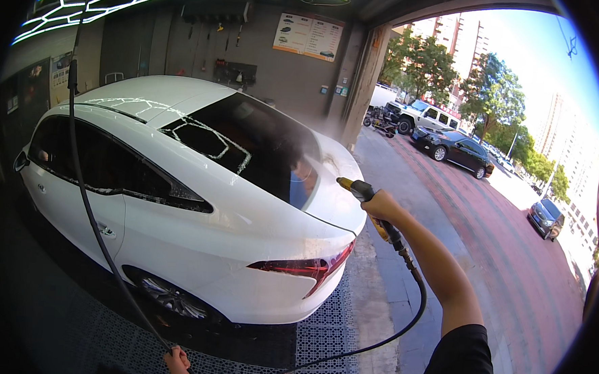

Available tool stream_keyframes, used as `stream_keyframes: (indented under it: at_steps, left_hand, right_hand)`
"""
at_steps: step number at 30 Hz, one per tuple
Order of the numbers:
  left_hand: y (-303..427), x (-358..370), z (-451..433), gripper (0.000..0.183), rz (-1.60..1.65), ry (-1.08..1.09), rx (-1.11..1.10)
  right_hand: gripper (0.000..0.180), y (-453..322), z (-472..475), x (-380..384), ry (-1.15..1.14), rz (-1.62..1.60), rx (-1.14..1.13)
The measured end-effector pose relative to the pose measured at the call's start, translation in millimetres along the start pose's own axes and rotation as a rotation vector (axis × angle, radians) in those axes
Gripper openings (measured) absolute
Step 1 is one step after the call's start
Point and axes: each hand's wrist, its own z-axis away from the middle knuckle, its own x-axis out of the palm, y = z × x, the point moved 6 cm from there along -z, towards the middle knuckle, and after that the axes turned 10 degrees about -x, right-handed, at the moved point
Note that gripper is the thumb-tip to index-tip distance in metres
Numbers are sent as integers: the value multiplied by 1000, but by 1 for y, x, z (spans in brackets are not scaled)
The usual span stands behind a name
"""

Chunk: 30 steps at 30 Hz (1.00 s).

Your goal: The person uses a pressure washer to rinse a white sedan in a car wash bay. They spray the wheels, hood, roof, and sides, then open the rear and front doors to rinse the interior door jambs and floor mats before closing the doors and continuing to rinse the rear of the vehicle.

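Note:
My right hand point(381, 206) grips a black and yellow pressure washer spray gun point(363, 190), its nozzle pointed at the rear of a white car point(226, 224). Fine mist rises over the car's rear window point(261, 144) and trunk lid point(337, 189). A black hose point(417, 315) runs from the gun's lower end down towards the floor near me. Low in the picture, my left hand point(177, 363) is closed around a black hose point(90, 211) that hangs from above and passes in front of the car's side. The red tail light point(315, 269) faces me.
Plastic grate tiles point(322, 340) cover the floor by the rear bumper. Behind the car is a grey wall with a price board point(308, 36) and hanging tools. The bay's door frame point(368, 84) stands beyond the trunk. Outside, a black sedan point(454, 148) and other vehicles are parked.

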Motion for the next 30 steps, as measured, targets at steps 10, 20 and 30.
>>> stream_keyframes:
  at_steps: [10,20,30]
  left_hand:
    - [-3,29,17,40,-124,-150,33]
    - [3,26,19,38,-185,-170,85]
    - [1,2,18,38,-108,-49,62]
  right_hand:
    - [35,-28,111,31,-230,-13,-102]
    - [38,10,97,36,-87,0,53]
    - [44,36,9,31,31,70,70]
